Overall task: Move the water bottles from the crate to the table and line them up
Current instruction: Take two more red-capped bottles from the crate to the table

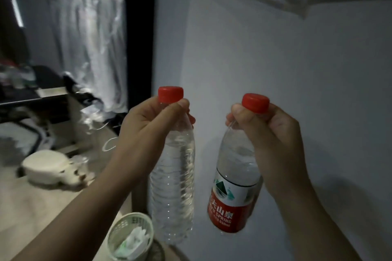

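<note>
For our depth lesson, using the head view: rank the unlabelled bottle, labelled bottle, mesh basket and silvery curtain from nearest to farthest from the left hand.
1. Unlabelled bottle, gripped at the neck by the left hand.
2. Labelled bottle, to its right, in the right hand.
3. Mesh basket, below, low in view.
4. Silvery curtain, far back left.

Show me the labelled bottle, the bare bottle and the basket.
Labelled bottle (232, 195), head view, on its label.
Bare bottle (174, 178), head view, on its ribbed body.
Basket (135, 219), head view, on its latticed wall.
</note>
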`<action>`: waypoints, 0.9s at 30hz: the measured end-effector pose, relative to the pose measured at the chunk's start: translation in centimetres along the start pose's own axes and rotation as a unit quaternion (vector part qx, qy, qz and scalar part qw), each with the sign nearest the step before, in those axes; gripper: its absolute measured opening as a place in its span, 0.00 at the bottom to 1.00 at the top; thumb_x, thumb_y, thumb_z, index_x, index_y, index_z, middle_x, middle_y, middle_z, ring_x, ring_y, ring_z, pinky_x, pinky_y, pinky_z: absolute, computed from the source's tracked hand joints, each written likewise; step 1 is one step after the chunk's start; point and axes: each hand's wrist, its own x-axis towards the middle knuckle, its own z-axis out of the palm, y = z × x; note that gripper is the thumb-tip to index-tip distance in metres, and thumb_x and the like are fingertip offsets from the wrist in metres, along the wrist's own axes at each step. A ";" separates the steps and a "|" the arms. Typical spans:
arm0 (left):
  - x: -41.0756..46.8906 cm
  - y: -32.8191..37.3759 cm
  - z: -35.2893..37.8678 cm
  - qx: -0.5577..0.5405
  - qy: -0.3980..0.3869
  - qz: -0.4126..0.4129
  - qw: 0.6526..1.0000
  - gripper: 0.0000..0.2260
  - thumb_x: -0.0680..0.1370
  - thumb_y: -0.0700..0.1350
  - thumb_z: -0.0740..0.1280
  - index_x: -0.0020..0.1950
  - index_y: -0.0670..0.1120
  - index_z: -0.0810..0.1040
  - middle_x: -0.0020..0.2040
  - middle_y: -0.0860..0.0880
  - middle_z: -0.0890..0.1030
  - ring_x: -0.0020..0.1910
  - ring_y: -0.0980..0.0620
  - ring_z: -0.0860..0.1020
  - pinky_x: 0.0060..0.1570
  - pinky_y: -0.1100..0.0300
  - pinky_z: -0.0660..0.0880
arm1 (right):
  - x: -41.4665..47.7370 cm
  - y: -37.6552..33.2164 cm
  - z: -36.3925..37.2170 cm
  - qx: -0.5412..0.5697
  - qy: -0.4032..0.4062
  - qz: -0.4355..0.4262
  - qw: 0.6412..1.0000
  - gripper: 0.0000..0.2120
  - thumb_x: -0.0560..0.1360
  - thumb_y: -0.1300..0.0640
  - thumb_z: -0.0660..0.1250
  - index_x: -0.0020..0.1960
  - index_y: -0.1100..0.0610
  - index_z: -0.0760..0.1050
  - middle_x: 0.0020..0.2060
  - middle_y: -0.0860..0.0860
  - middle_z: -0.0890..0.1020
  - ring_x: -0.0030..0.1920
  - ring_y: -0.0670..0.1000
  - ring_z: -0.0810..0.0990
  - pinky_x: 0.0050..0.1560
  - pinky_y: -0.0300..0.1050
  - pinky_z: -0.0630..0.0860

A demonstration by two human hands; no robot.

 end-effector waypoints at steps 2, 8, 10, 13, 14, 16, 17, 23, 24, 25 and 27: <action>0.4 -0.8 -3.6 0.033 0.025 0.004 0.999 0.14 0.69 0.56 0.68 0.41 0.46 0.82 0.39 0.46 0.85 0.39 0.50 0.83 0.41 0.57 0.79 | 0.6 0.8 4.1 0.012 -0.023 -0.002 1.000 0.21 0.70 0.44 0.68 0.44 0.63 0.77 0.38 0.62 0.80 0.41 0.58 0.80 0.43 0.46 0.79; 1.4 -4.5 -16.5 0.102 0.092 -0.014 0.990 0.14 0.70 0.57 0.66 0.41 0.48 0.81 0.39 0.47 0.84 0.38 0.49 0.83 0.41 0.54 0.79 | 0.8 3.4 18.5 0.037 -0.082 0.037 0.995 0.15 0.70 0.48 0.69 0.42 0.61 0.78 0.37 0.57 0.82 0.38 0.53 0.81 0.40 0.41 0.78; 1.6 -5.9 -21.2 0.125 0.113 -0.018 0.986 0.15 0.71 0.57 0.66 0.43 0.46 0.81 0.40 0.46 0.84 0.40 0.48 0.82 0.43 0.52 0.79 | 0.6 4.2 23.5 0.041 -0.097 0.055 0.993 0.14 0.70 0.48 0.70 0.42 0.60 0.78 0.36 0.55 0.83 0.36 0.49 0.81 0.37 0.37 0.77; 1.7 -7.8 -27.6 0.161 0.130 -0.038 0.978 0.12 0.72 0.55 0.67 0.45 0.48 0.81 0.41 0.49 0.84 0.42 0.51 0.83 0.45 0.54 0.79 | 0.2 5.6 30.7 0.057 -0.116 0.084 0.988 0.12 0.70 0.50 0.71 0.43 0.59 0.80 0.37 0.52 0.84 0.37 0.46 0.82 0.38 0.34 0.76; 1.8 -8.5 -29.6 0.170 0.137 -0.050 0.975 0.11 0.72 0.55 0.67 0.45 0.49 0.81 0.42 0.49 0.84 0.42 0.51 0.83 0.45 0.54 0.79 | 0.2 6.0 33.1 0.062 -0.122 0.091 0.986 0.11 0.70 0.50 0.72 0.43 0.59 0.80 0.37 0.53 0.84 0.38 0.47 0.82 0.39 0.34 0.77; 2.0 -9.9 -33.5 0.191 0.154 -0.073 0.967 0.11 0.71 0.56 0.67 0.45 0.50 0.81 0.42 0.48 0.84 0.43 0.50 0.82 0.47 0.52 0.79 | 0.2 6.8 37.5 0.071 -0.137 0.105 0.982 0.11 0.69 0.50 0.73 0.43 0.58 0.80 0.36 0.54 0.83 0.37 0.48 0.81 0.40 0.35 0.77; 2.3 -10.6 -35.2 0.197 0.160 -0.083 0.964 0.12 0.71 0.57 0.66 0.46 0.50 0.81 0.43 0.48 0.83 0.45 0.49 0.82 0.48 0.50 0.79 | 0.2 7.1 39.6 0.078 -0.148 0.110 0.980 0.11 0.69 0.50 0.73 0.43 0.58 0.80 0.34 0.54 0.82 0.36 0.47 0.80 0.38 0.35 0.76; 5.1 -15.0 -44.6 0.181 0.200 -0.118 0.956 0.15 0.72 0.56 0.67 0.48 0.47 0.81 0.46 0.46 0.84 0.49 0.45 0.82 0.53 0.42 0.77 | 1.9 9.3 51.4 0.111 -0.213 0.127 0.962 0.08 0.65 0.47 0.72 0.38 0.52 0.79 0.32 0.45 0.82 0.35 0.40 0.78 0.37 0.31 0.74; 5.9 -15.7 -46.1 0.182 0.208 -0.121 0.953 0.14 0.71 0.56 0.67 0.48 0.48 0.82 0.46 0.47 0.84 0.49 0.47 0.82 0.53 0.43 0.77 | 2.4 9.8 53.4 0.120 -0.222 0.130 0.959 0.07 0.65 0.49 0.72 0.39 0.51 0.79 0.32 0.44 0.81 0.35 0.39 0.78 0.36 0.29 0.73; 6.6 -16.4 -47.4 0.188 0.217 -0.122 0.950 0.13 0.71 0.56 0.67 0.48 0.49 0.82 0.45 0.48 0.84 0.48 0.49 0.82 0.53 0.45 0.78 | 2.9 10.5 55.3 0.128 -0.231 0.133 0.955 0.06 0.66 0.50 0.73 0.39 0.52 0.79 0.31 0.44 0.81 0.34 0.38 0.77 0.34 0.28 0.73; 8.5 -17.7 -50.2 0.196 0.229 -0.122 0.946 0.09 0.72 0.53 0.69 0.47 0.50 0.82 0.44 0.50 0.85 0.46 0.53 0.83 0.50 0.55 0.80 | 4.2 11.8 59.1 0.137 -0.243 0.135 0.951 0.06 0.66 0.51 0.73 0.40 0.52 0.79 0.32 0.45 0.81 0.35 0.39 0.78 0.33 0.28 0.73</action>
